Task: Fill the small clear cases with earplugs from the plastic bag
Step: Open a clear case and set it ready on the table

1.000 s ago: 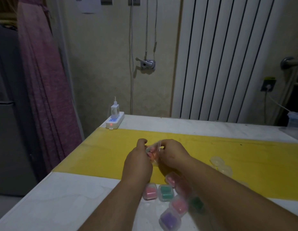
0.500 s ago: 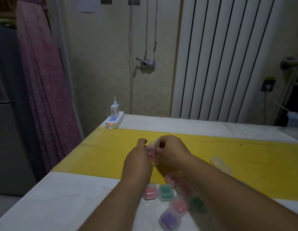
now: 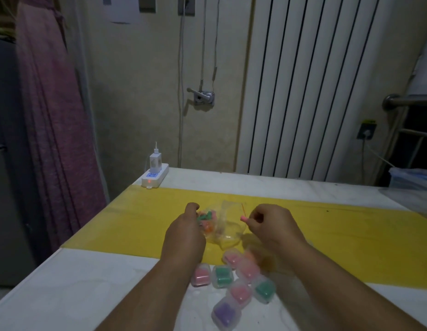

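Observation:
A clear plastic bag (image 3: 223, 225) with green, orange and pink earplugs lies on the yellow strip of the table. My left hand (image 3: 186, 232) grips the bag at its left side. To the right of the bag's mouth, my right hand (image 3: 271, 225) pinches a pink earplug (image 3: 243, 218) between thumb and fingertips. Several small clear cases (image 3: 234, 283) filled with pink, green and purple earplugs lie clustered on the white tabletop between my forearms.
A white power strip (image 3: 155, 177) with a plugged-in charger sits at the table's (image 3: 64, 283) far left corner. A white radiator stands behind the table. A clear container (image 3: 410, 177) is at the far right edge. A purple curtain hangs left.
My hands were close together at the bag's mouth. Now the right hand has pulled away to the right with a pink earplug, and the bag has sunk onto the yellow strip.

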